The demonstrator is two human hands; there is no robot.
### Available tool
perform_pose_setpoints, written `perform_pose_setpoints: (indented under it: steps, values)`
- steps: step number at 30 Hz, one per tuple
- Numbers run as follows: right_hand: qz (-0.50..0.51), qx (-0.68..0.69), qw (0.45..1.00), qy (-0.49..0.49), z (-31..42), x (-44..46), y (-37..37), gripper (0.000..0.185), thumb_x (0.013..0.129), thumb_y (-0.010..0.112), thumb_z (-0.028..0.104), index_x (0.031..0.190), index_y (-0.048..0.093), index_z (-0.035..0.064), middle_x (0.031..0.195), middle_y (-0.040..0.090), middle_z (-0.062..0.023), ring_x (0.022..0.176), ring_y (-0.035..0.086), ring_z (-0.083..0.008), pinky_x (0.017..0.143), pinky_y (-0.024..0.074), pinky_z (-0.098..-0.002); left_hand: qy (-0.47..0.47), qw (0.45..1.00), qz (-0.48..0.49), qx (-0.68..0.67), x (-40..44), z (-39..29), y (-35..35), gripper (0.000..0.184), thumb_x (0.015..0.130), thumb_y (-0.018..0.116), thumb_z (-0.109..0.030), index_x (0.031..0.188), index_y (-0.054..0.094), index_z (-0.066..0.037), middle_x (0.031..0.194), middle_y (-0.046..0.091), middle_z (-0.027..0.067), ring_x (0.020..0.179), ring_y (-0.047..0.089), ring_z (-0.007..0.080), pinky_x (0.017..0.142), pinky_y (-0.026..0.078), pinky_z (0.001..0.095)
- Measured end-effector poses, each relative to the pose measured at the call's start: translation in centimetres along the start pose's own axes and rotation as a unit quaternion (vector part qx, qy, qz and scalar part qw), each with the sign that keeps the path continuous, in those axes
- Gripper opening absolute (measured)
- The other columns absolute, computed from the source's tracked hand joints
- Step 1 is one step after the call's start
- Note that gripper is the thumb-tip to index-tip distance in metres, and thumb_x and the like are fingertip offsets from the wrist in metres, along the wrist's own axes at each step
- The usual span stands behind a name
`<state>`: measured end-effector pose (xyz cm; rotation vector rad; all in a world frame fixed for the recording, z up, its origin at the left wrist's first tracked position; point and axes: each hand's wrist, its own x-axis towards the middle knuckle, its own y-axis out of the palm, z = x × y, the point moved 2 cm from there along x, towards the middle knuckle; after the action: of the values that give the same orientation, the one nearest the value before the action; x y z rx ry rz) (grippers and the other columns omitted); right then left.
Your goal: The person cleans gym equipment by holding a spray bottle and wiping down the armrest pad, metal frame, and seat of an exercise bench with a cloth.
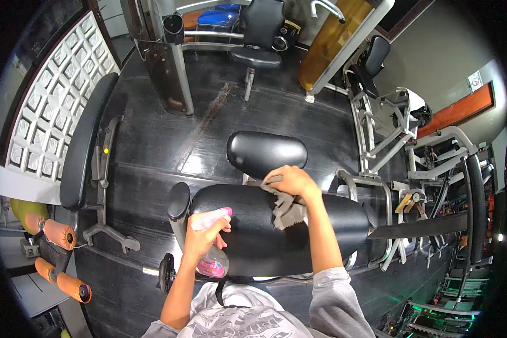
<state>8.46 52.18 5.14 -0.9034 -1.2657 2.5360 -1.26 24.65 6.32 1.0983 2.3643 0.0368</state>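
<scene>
My left hand (204,235) is wrapped round the neck of a clear spray bottle (213,265) with a pink label and a pink-tipped white nozzle. The bottle hangs over the near left part of a long black padded bench (242,239). In my right hand (292,181) is a crumpled grey cloth (288,210), which hangs down over the bench's far edge and top. Just beyond that hand lies a smaller black pad (267,153), apart from the long one.
A black seat (256,56) stands at the back. At left are a long upright pad (87,143) and orange foam rollers (59,234). A small round pad (179,200) adjoins the bench's left end. Metal gym frames (372,135) fill the right.
</scene>
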Motion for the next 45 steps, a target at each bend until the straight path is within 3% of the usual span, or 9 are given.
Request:
perform_pose_setpoints:
  steps: [5, 6, 7, 15, 18, 23, 32, 39, 45]
  values:
    - [0.024, -0.026, 0.999, 0.029, 2.2, 1.3, 0.3, 0.025, 0.082, 0.068, 0.028, 0.105, 0.077, 0.0228, 0.099, 0.074, -0.0155, 0.093, 0.071, -0.0324, 0.090, 0.0540, -0.0399, 0.010, 0.999, 0.012, 0.036, 0.1, 0.0, 0.1, 0.026, 0.087, 0.065, -0.016, 0.086, 0.067, 0.010, 0.074, 0.067, 0.0166, 0.040, 0.058, 0.0185, 0.043, 0.054, 0.0326]
    - [-0.017, -0.017, 0.999, -0.036, 1.9, 2.4, 1.7, 0.027, 0.081, 0.066, 0.028, 0.105, 0.077, 0.0216, 0.096, 0.073, -0.0178, 0.092, 0.070, -0.0351, 0.090, 0.0537, -0.0413, 0.009, 0.999, 0.014, 0.036, 0.2, 0.0, 0.0, 0.026, 0.087, 0.065, -0.016, 0.086, 0.067, 0.010, 0.074, 0.067, 0.0166, 0.040, 0.058, 0.0185, 0.043, 0.054, 0.0326]
    - [-0.032, 0.000, 0.998, -0.045, 3.1, 3.0, 2.5, 0.026, 0.077, 0.067, 0.030, 0.101, 0.078, 0.0281, 0.099, 0.073, -0.0174, 0.099, 0.068, -0.0370, 0.094, 0.0521, -0.0439, -0.001, 0.999, 0.021, 0.025, 0.3, 0.1, -0.2, 0.025, 0.086, 0.067, -0.016, 0.090, 0.069, 0.010, 0.074, 0.068, 0.0154, 0.041, 0.059, 0.0172, 0.043, 0.054, 0.0313]
    - [-0.017, 0.002, 0.999, -0.046, 2.8, 1.7, 1.7, 0.026, 0.080, 0.069, 0.029, 0.105, 0.077, 0.0251, 0.098, 0.073, -0.0169, 0.096, 0.069, -0.0374, 0.093, 0.0526, -0.0425, -0.003, 0.999, 0.035, 0.006, 0.4, 0.2, -0.2, 0.026, 0.086, 0.070, -0.015, 0.097, 0.071, 0.009, 0.075, 0.068, 0.0136, 0.044, 0.060, 0.0156, 0.043, 0.053, 0.0293]
    - [-0.006, -0.075, 0.995, 0.063, -0.2, -1.0, -0.5, 0.027, 0.080, 0.071, 0.030, 0.106, 0.077, 0.0289, 0.104, 0.073, -0.0140, 0.100, 0.069, -0.0347, 0.095, 0.0528, -0.0418, 0.017, 0.999, 0.037, 0.024, 0.5, 0.1, -0.1, 0.024, 0.088, 0.064, -0.015, 0.085, 0.068, 0.009, 0.074, 0.067, 0.0168, 0.041, 0.059, 0.0189, 0.042, 0.054, 0.0326]
    - [-0.053, -0.083, 0.977, 0.188, -0.2, -5.1, -1.4, 0.029, 0.080, 0.070, 0.028, 0.108, 0.076, 0.0291, 0.109, 0.072, -0.0148, 0.103, 0.069, -0.0331, 0.095, 0.0536, -0.0425, 0.005, 0.998, 0.055, 0.001, 0.7, 0.3, -0.3, 0.026, 0.086, 0.070, -0.015, 0.097, 0.071, 0.009, 0.074, 0.068, 0.0130, 0.043, 0.060, 0.0160, 0.042, 0.052, 0.0289]
    - [-0.068, 0.002, 0.995, 0.066, 3.0, -4.2, -0.2, 0.032, 0.078, 0.070, 0.028, 0.106, 0.075, 0.0122, 0.103, 0.071, -0.0205, 0.100, 0.068, -0.0364, 0.093, 0.0535, -0.0439, 0.032, 0.998, 0.057, 0.001, 1.2, 0.7, -0.4, 0.026, 0.086, 0.070, -0.015, 0.095, 0.071, 0.009, 0.074, 0.068, 0.0147, 0.042, 0.059, 0.0169, 0.040, 0.052, 0.0298]
    - [-0.174, -0.027, 0.984, 0.032, 5.6, -8.2, 1.7, 0.027, 0.077, 0.072, 0.028, 0.102, 0.076, 0.0214, 0.095, 0.073, -0.0153, 0.091, 0.071, -0.0342, 0.085, 0.0555, -0.0457, 0.037, 0.999, 0.039, -0.008, 1.1, 0.5, -0.4, 0.025, 0.085, 0.068, -0.014, 0.094, 0.070, 0.009, 0.075, 0.068, 0.0148, 0.041, 0.058, 0.0165, 0.041, 0.052, 0.0304]
    - [-0.254, -0.037, 0.950, 0.178, 2.4, -11.4, 1.9, 0.025, 0.078, 0.073, 0.030, 0.102, 0.077, 0.0225, 0.093, 0.074, -0.0140, 0.089, 0.072, -0.0343, 0.080, 0.0572, -0.0458, 0.054, 0.997, 0.047, 0.010, 1.1, 0.5, -0.4, 0.026, 0.085, 0.067, -0.014, 0.096, 0.070, 0.008, 0.075, 0.068, 0.0135, 0.042, 0.058, 0.0164, 0.042, 0.052, 0.0307]
